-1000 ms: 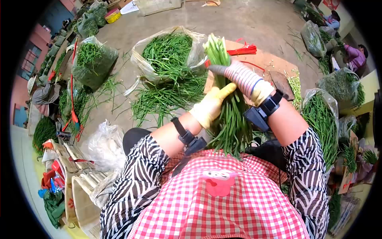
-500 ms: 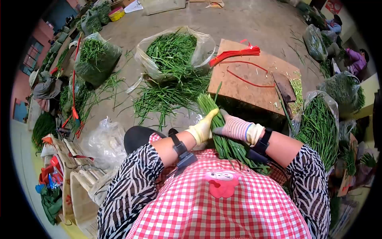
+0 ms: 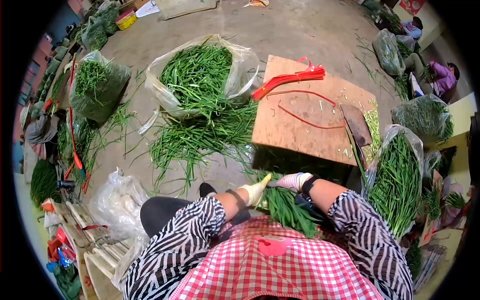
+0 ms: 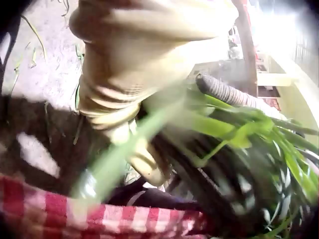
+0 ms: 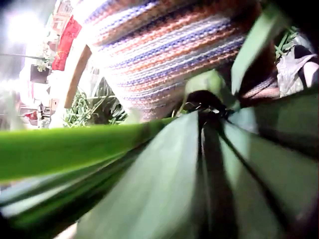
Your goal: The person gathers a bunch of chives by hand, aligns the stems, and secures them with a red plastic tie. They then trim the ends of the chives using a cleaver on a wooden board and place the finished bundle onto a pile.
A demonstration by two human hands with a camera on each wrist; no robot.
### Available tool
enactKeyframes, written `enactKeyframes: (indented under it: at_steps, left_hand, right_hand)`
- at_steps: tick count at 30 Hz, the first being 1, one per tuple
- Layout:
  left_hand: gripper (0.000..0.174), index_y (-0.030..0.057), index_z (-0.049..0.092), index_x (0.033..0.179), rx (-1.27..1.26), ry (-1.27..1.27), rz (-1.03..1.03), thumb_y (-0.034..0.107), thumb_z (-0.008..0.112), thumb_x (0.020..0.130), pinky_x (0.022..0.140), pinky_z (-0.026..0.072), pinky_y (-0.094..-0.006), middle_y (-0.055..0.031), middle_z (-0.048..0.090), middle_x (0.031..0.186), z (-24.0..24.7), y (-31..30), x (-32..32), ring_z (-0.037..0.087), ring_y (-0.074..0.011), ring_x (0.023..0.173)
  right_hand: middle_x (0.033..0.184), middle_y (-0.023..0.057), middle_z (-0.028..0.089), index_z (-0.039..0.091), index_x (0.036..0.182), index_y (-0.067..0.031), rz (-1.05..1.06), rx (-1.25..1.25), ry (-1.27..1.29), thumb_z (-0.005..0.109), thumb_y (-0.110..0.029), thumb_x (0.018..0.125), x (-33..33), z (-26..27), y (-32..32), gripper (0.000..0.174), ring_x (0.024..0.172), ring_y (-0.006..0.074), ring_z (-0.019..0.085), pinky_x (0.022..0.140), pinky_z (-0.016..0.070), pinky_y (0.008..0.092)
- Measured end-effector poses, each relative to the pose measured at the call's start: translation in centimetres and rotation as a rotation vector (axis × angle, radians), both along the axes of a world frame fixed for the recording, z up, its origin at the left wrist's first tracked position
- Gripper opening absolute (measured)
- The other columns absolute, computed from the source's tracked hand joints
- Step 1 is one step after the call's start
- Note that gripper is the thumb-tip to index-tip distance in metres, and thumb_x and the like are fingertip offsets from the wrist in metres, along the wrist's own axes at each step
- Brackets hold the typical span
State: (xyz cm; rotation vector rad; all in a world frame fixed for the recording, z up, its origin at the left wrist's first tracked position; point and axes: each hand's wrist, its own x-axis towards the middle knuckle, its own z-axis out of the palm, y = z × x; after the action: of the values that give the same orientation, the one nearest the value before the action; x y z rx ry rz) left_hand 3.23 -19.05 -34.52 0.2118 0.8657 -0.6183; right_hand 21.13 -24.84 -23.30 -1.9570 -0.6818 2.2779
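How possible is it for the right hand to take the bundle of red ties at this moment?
Probably not directly: the right hand seems busy gripping the green leaves. However, nothing covers the red ties on the wooden board, so once free it could likely reach them.

one bunch of flat green leaves (image 3: 290, 211), ends fanned beside checked apron (image 3: 260, 277)

The wooden block (image 3: 300, 137) bars the right grip (image 3: 290, 182) ahead, with open floor (image 3: 300, 32) beyond.

Overhead view, wrist close-ups, shared leaves (image 3: 287, 209)
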Motion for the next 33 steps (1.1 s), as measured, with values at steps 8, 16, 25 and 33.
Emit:
enactKeyframes:
  at_steps: [8,16,25,33]
  left_hand:
    - [0.111,0.0074,0.053,0.15,-0.012,-0.035,0.089,0.095,0.048,0.081,0.11,0.0439,-0.054,-0.0158,0.06,0.149,1.0,1.4,0.8,0.058,-0.0343,0.131]
    - [0.062,0.0061,0.066,0.133,0.608,-0.074,0.784,0.057,0.061,0.097,0.106,0.0478,-0.0466,-0.0154,0.071,0.127,7.8,6.9,-4.6,0.065,-0.0322,0.116]
    - [0.045,0.0057,0.057,0.145,0.779,-0.513,0.895,0.012,0.063,0.102,0.107,0.0516,-0.0471,-0.0137,0.072,0.12,22.8,10.4,-10.6,0.068,-0.0325,0.116]
    - [0.039,-0.0036,0.06,0.13,0.967,-0.661,0.569,0.004,0.07,0.094,0.106,0.0536,-0.049,-0.0071,0.07,0.107,25.7,8.9,-9.4,0.072,-0.0268,0.102]
  right_hand:
    - [0.107,0.0177,0.076,0.075,0.116,-0.0002,0.451,0.249,-0.19,0.059,-0.041,0.098,-1.3,2.6,4.4,0.047,0.094,0.0243,0.066,0.09,0.0506,0.0407]
    - [0.104,0.0332,0.07,0.055,0.131,0.0097,0.365,0.941,-0.526,0.066,-0.027,0.093,-8.9,6.7,5.4,0.053,0.1,0.0489,0.069,0.09,0.0567,0.0505]
    - [0.118,0.0227,0.066,0.061,0.13,-0.0029,0.464,1.603,-0.42,0.068,-0.018,0.091,-10.9,19.4,4.9,0.043,0.101,0.0416,0.067,0.087,0.0564,0.0484]
    - [0.136,0.0203,0.067,0.057,0.142,0.0036,-0.199,1.298,-0.381,0.065,-0.028,0.101,-1.5,24.0,4.6,0.053,0.124,0.028,0.063,0.108,0.0481,0.038]
